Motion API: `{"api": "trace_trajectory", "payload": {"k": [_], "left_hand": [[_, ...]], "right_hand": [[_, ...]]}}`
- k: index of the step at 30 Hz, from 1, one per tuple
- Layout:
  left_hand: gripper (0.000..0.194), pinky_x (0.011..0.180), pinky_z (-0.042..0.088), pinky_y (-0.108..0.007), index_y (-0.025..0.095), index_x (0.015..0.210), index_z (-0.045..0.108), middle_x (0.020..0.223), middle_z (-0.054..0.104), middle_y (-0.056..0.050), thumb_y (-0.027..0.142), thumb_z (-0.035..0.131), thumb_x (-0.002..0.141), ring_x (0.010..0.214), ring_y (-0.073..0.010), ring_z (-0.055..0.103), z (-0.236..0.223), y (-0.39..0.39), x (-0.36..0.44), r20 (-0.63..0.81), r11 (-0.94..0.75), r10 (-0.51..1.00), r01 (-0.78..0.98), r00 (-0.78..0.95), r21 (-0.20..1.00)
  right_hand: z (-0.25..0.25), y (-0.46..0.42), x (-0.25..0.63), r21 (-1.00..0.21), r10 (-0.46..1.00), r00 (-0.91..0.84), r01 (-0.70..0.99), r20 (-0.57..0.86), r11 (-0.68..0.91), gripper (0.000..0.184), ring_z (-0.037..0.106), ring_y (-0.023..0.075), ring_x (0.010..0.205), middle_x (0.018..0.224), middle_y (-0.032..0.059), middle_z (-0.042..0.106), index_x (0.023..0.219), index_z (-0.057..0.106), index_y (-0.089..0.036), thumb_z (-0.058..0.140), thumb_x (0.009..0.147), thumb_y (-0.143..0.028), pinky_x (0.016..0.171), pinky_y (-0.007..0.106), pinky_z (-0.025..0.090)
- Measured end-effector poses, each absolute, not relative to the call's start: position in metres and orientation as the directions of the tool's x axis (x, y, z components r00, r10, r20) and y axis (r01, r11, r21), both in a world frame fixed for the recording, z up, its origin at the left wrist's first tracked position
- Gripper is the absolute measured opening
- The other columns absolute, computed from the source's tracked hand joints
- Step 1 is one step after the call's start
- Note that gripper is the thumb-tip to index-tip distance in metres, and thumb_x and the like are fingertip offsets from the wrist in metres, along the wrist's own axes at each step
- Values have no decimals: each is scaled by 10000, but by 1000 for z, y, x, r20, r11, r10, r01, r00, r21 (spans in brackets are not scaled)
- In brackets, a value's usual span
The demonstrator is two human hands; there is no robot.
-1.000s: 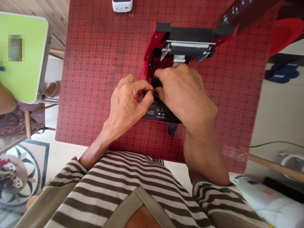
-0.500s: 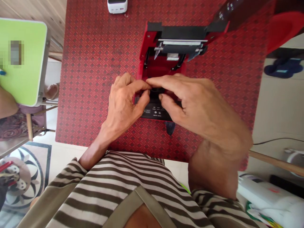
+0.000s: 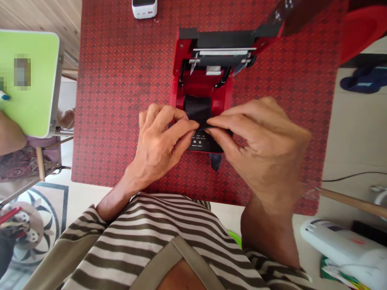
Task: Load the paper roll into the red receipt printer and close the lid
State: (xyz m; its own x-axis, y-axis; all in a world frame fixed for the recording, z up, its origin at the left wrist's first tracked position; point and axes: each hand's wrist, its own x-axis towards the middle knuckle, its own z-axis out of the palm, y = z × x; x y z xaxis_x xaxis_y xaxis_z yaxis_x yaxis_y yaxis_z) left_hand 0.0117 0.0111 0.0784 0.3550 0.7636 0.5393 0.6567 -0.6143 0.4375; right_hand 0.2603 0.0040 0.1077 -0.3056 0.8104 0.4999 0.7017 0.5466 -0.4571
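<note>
A red and black machine that looks like a small label printer (image 3: 225, 40) stands on the table with its lid raised, its rollers (image 3: 222, 61) showing. In its red well lies a glossy black film (image 3: 198, 108), drawn toward my body over the black control panel (image 3: 201, 141). My left hand (image 3: 163, 139) pinches the near edge of the film between thumb and forefinger. From the other side, my right hand (image 3: 256, 141) pinches the same edge, its fingertips close to the left ones. A dark scrap (image 3: 215, 162) hangs out below the front of the machine.
The table (image 3: 127, 72) has a red patterned cover. A white device (image 3: 144, 9) sits at its far edge, and a dark bottle (image 3: 290, 16) is at the far right. On the left, another person's arm (image 3: 10, 129) rests by a green board (image 3: 33, 96).
Both hands have come a little toward my body, uncovering the black film in the well. Their fingertips have drawn closer together. The view has shifted slightly.
</note>
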Motion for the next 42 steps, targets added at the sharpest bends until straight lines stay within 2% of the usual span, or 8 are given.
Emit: {"api": "trace_trajectory", "payload": {"k": [11, 15, 17, 21, 25, 31, 36, 42], "left_hand": [[143, 1116, 570, -504, 282, 1316, 859, 1243, 891, -48, 169, 779, 1277, 1262, -296, 789, 78, 6, 8, 581, -662, 706, 670, 406, 336], [172, 1128, 575, -510, 293, 1329, 862, 1238, 888, -47, 152, 791, 1260, 1254, -293, 785, 78, 5, 7, 580, -663, 702, 677, 412, 320], [186, 1140, 573, -507, 292, 1323, 860, 1227, 887, -39, 131, 800, 1250, 1258, -288, 785, 78, 5, 6, 590, -667, 695, 675, 411, 315], [202, 1144, 568, -501, 289, 1325, 848, 1232, 895, -26, 109, 821, 1236, 1263, -281, 796, 78, 4, 6, 600, -675, 685, 669, 413, 311], [175, 1117, 566, -499, 292, 1310, 851, 1207, 892, -28, 132, 829, 1244, 1246, -283, 804, 79, 1, 6, 607, -683, 674, 667, 420, 297], [194, 1131, 566, -534, 302, 1301, 889, 1207, 894, -42, 139, 796, 1252, 1243, -301, 792, 78, -2, 7, 582, -660, 706, 674, 403, 333], [227, 1137, 571, -582, 343, 1315, 921, 1197, 885, -60, 185, 766, 1263, 1244, -332, 781, 77, -3, 7, 522, -624, 746, 708, 414, 330], [163, 1064, 615, -546, 294, 1276, 871, 1220, 931, -54, 158, 781, 1272, 1197, -301, 825, 84, -2, 9, 581, -665, 704, 665, 409, 338]], "right_hand": [[100, -23, 264, -482, 829, -249, 715, 501, 506, 344, 920, 331, 1075, 1247, 16, 985, 1409, 934, -429, 906, 1168, -186, 1009, 579, 741], [116, -1, 269, -394, 764, -186, 767, 618, 506, 313, 931, 385, 1337, 1460, 151, 971, 1523, 934, -266, 888, 1234, -378, 1228, 597, 726], [118, 22, 272, -369, 723, -117, 798, 680, 477, 526, 853, 438, 1548, 1646, 227, 897, 1646, 889, -158, 755, 1306, -537, 1329, 628, 672], [110, 67, 277, -395, 752, -134, 784, 646, 479, 802, 718, 442, 1749, 1868, 249, 745, 1865, 683, -84, 493, 1374, -688, 1252, 576, 698], [108, 75, 271, -426, 747, -231, 701, 624, 572, 747, 840, 376, 1582, 1699, 245, 826, 1858, 667, -118, 435, 1386, -649, 1333, 587, 695], [123, 33, 258, -463, 803, -126, 760, 582, 456, 396, 919, 338, 1425, 1462, 126, 954, 1631, 862, -266, 575, 1363, -319, 1242, 508, 710], [116, 6, 260, -446, 796, -146, 762, 588, 469, 367, 927, 366, 1353, 1405, 109, 984, 1565, 904, -312, 620, 1333, -292, 1227, 564, 711], [103, -10, 263, -469, 840, -184, 759, 511, 451, 456, 920, 331, 1438, 1488, 14, 976, 1637, 847, -469, 603, 1329, -238, 1282, 578, 728]]}}
